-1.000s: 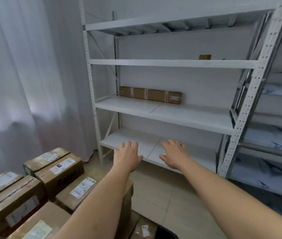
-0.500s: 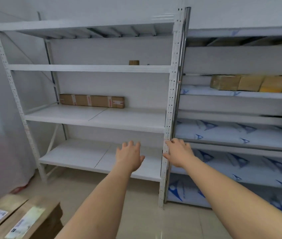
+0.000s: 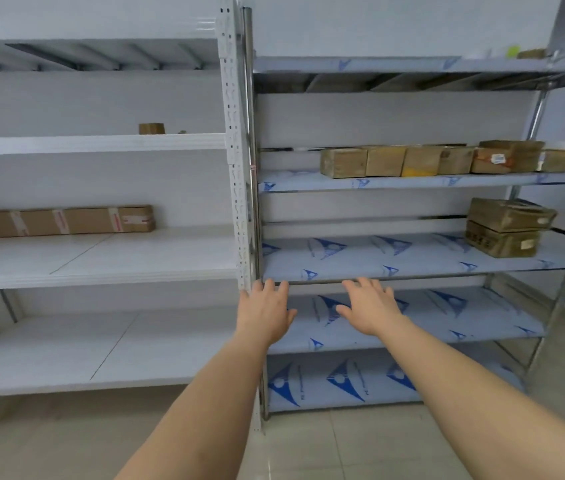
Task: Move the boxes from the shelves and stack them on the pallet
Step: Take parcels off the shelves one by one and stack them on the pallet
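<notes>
A long flat carton (image 3: 64, 221) lies on the white rack's middle shelf, well left of the left hand (image 3: 267, 315); both it and the right hand (image 3: 371, 311) reach forward empty, fingers spread, probably readying for the row of boxes (image 3: 430, 161) and the stacked pair (image 3: 509, 228) farther right.

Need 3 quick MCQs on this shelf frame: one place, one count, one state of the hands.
1. Where does the long flat box lie?
A. white rack, middle shelf
B. floor
C. steel rack, top shelf

2. How many boxes are in the stack at the right of the steel rack?
A. two
B. four
C. five

3. The hands are:
A. gripping a box
B. open, holding nothing
C. fists

Key: 1 A, it rests on the white shelf at left. 2 A, one box sits on another. 3 B, left hand and right hand have fingers spread.
</notes>
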